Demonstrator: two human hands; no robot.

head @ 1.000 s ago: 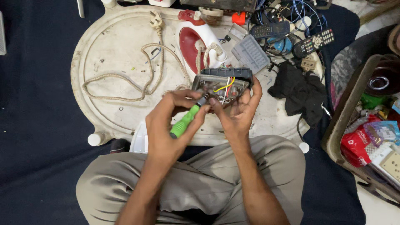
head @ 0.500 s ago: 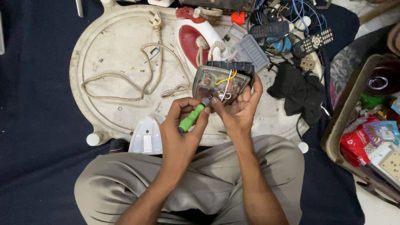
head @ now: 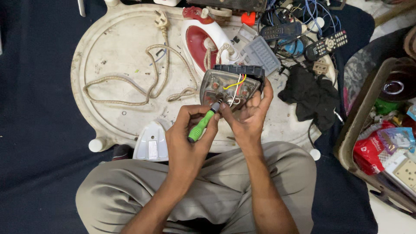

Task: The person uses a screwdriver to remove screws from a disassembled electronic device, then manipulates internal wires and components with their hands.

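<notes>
— Two hands meet over one thing; what is it, and which way does it lie?

— It is an opened iron base (head: 232, 86), held above the near edge of the round white worktop (head: 117, 56); its black rear block is turned away from the person and its narrower end comes toward the hands, so the long axis runs roughly away from the body; the open inside faces the camera, with yellow, red and white wires (head: 236, 82) showing.

— How do the hands sit on it?

— The right hand (head: 249, 117) cups it from below and from the right, fingers (head: 266, 93) curled up its right edge; the left hand (head: 186, 138) has its fingers pressed together around a green-handled screwdriver (head: 201, 126); the tool slants from lower left to upper right, tip at the near end of the base.

— What can you not make out?

— The tip itself is lost between the thumbs; which screw or terminal it meets I cannot tell; the underside of the base is hidden by the right palm.

— And round about?

— A red and white iron shell (head: 203, 43) lies just beyond the base; a braided cord (head: 143, 82) with a plug loops across the worktop to the left; a white cover piece (head: 151, 141) rests by the left knee; two remotes (head: 303, 37) and a black cloth (head: 312, 95) lie to the right; a box of clutter (head: 381, 143) is cut off at the right border.
</notes>
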